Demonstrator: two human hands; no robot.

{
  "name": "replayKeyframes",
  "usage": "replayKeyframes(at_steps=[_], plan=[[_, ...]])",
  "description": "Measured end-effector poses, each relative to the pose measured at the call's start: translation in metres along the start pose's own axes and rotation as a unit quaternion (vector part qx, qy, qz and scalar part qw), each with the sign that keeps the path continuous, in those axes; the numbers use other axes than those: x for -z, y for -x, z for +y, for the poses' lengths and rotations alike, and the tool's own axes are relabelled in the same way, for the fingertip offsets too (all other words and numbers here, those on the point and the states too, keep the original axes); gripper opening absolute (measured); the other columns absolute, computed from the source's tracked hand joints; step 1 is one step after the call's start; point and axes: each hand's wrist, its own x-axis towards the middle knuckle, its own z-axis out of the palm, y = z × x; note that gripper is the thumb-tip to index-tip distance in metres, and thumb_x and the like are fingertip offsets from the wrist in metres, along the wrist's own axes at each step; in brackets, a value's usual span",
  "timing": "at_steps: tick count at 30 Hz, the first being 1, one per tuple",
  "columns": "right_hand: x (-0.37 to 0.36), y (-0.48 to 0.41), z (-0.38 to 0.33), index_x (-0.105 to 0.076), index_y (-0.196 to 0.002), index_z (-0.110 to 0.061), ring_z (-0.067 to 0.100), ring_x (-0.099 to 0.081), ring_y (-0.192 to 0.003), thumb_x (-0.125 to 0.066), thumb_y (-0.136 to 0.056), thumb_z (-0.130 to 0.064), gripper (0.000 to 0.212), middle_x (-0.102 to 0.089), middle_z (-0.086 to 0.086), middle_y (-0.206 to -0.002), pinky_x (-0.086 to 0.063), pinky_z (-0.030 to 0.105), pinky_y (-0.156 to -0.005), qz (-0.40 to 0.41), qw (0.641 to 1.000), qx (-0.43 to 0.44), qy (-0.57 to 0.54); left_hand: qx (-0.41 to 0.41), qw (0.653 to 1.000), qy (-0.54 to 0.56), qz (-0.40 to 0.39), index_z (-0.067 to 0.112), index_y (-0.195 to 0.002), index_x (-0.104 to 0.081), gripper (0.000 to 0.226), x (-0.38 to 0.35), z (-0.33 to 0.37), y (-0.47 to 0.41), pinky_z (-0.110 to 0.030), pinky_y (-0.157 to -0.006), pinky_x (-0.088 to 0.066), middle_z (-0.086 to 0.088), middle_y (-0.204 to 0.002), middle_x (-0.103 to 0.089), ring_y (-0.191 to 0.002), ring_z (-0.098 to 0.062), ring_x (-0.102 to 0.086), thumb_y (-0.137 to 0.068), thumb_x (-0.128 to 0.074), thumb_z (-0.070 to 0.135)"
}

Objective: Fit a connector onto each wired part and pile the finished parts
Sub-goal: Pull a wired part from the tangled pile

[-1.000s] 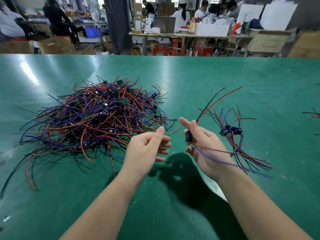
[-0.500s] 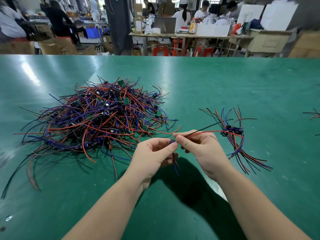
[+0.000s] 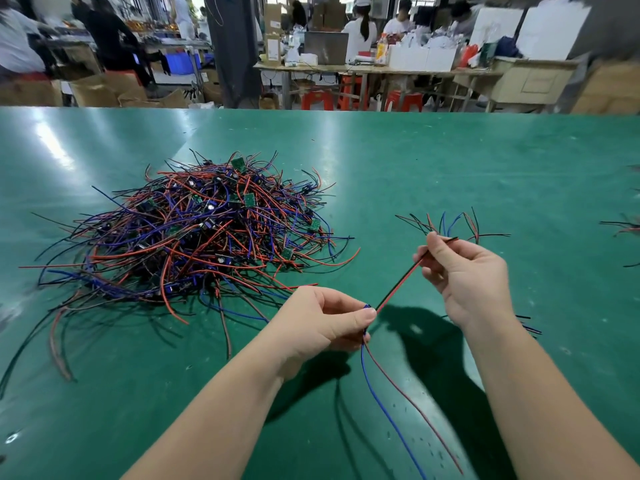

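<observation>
One wired part is stretched between my hands above the green table (image 3: 433, 168). My left hand (image 3: 322, 323) pinches its small body between thumb and fingers, and a blue and a red wire hang down from there. My right hand (image 3: 467, 275) pinches the far end of its paired red and black wire (image 3: 398, 287), which runs taut up to the right. A big tangled heap of wired parts (image 3: 194, 233) with small green boards lies to the left. A small pile of parts (image 3: 453, 223) lies behind my right hand, mostly hidden by it.
More loose wires (image 3: 623, 226) lie at the table's right edge. Beyond the table's far edge stand workbenches, red stools, cardboard boxes and several seated or standing people.
My hands have drawn apart. The right hand slid up and right along the red and black wire, pulling it straight, while the left hand kept its pinch on the part's body.
</observation>
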Motion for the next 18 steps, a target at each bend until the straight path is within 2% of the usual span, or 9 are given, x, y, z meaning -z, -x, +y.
replayKeyframes(at_steps=[2,4,6,8,9,10,13,15,18], plan=[[0.0,-0.003,0.0,-0.067,-0.079,-0.008,0.013,-0.066,-0.051,-0.057,-0.093,-0.032,0.029,-0.067,0.005,-0.057,-0.048,0.017,-0.043,0.009,0.999,-0.023,-0.022,-0.001,1.0,0.001,-0.017,0.006,-0.08,-0.068,0.006,0.003,0.0,0.003,-0.023,-0.058,-0.056,-0.005,-0.066,-0.068,-0.06,-0.014,-0.067,-0.077,-0.073,0.008],[0.001,-0.007,-0.003,-0.064,-0.092,-0.01,0.014,-0.068,-0.053,-0.036,-0.099,-0.05,0.05,-0.069,0.007,-0.059,-0.049,0.016,-0.044,-0.001,0.996,-0.081,-0.046,-0.002,0.999,0.038,-0.032,0.006,-0.083,-0.069,0.016,0.005,0.002,0.006,-0.023,-0.059,-0.055,-0.007,-0.073,-0.07,-0.065,-0.016,-0.069,-0.07,-0.073,0.014],[0.002,-0.007,-0.002,-0.063,-0.097,-0.01,0.014,-0.068,-0.053,-0.026,-0.101,-0.05,0.055,-0.069,0.01,-0.064,-0.049,0.016,-0.044,-0.022,0.989,-0.146,-0.024,-0.006,0.993,0.118,-0.032,0.006,-0.089,-0.068,0.023,0.006,0.004,0.006,-0.024,-0.059,-0.056,-0.01,-0.083,-0.072,-0.069,-0.018,-0.071,-0.069,-0.069,0.017],[0.0,0.001,0.007,-0.061,-0.103,-0.001,0.014,-0.065,-0.05,-0.043,-0.1,-0.03,0.035,-0.065,0.011,-0.069,-0.047,0.016,-0.044,-0.071,0.982,-0.165,0.048,-0.013,0.981,0.195,-0.02,0.005,-0.095,-0.063,0.026,0.005,0.007,0.004,-0.024,-0.059,-0.057,-0.012,-0.091,-0.073,-0.071,-0.018,-0.071,-0.073,-0.066,0.018],[-0.002,0.007,0.012,-0.061,-0.107,0.005,0.013,-0.062,-0.05,-0.054,-0.095,-0.018,0.026,-0.063,0.01,-0.071,-0.045,0.016,-0.045,-0.108,0.978,-0.151,0.094,-0.017,0.975,0.221,-0.011,0.005,-0.097,-0.061,0.028,0.004,0.008,0.003,-0.024,-0.059,-0.057,-0.011,-0.092,-0.073,-0.071,-0.017,-0.072,-0.073,-0.065,0.019],[-0.005,0.012,0.016,-0.062,-0.108,0.006,0.011,-0.059,-0.052,-0.063,-0.087,-0.009,0.026,-0.062,0.009,-0.072,-0.043,0.015,-0.048,-0.149,0.972,-0.127,0.129,-0.02,0.971,0.24,0.001,0.007,-0.098,-0.06,0.03,0.004,0.01,0.003,-0.024,-0.058,-0.057,-0.011,-0.093,-0.074,-0.071,-0.017,-0.072,-0.073,-0.065,0.022],[-0.018,0.028,0.019,-0.072,-0.091,-0.009,0.009,-0.057,-0.058,-0.078,-0.06,-0.015,0.032,-0.065,0.006,-0.071,-0.041,0.016,-0.053,-0.252,0.959,-0.084,0.1,-0.028,0.968,0.246,0.044,0.013,-0.095,-0.06,0.033,0.003,0.01,0.002,-0.024,-0.055,-0.057,-0.007,-0.092,-0.075,-0.07,-0.015,-0.071,-0.068,-0.069,0.03],[-0.026,0.032,0.02,-0.075,-0.075,-0.013,0.008,-0.057,-0.056,-0.078,-0.054,-0.018,0.022,-0.067,0.003,-0.066,-0.042,0.015,-0.052,-0.249,0.964,-0.083,0.045,-0.032,0.975,0.206,0.082,0.021,-0.087,-0.064,0.029,0.002,0.008,0.001,-0.021,-0.052,-0.054,0.005,-0.087,-0.074,-0.066,-0.01,-0.069,-0.063,-0.071,0.035],[-0.034,0.035,0.022,-0.072,-0.062,-0.01,0.01,-0.057,-0.051,-0.074,-0.056,-0.012,0.006,-0.065,0.005,-0.061,-0.044,0.015,-0.048,-0.204,0.973,-0.111,-0.011,-0.046,0.979,0.15,0.126,0.024,-0.076,-0.069,0.027,-0.001,0.005,0.0,-0.018,-0.049,-0.047,0.015,-0.075,-0.069,-0.062,-0.003,-0.062,-0.055,-0.074,0.04]])
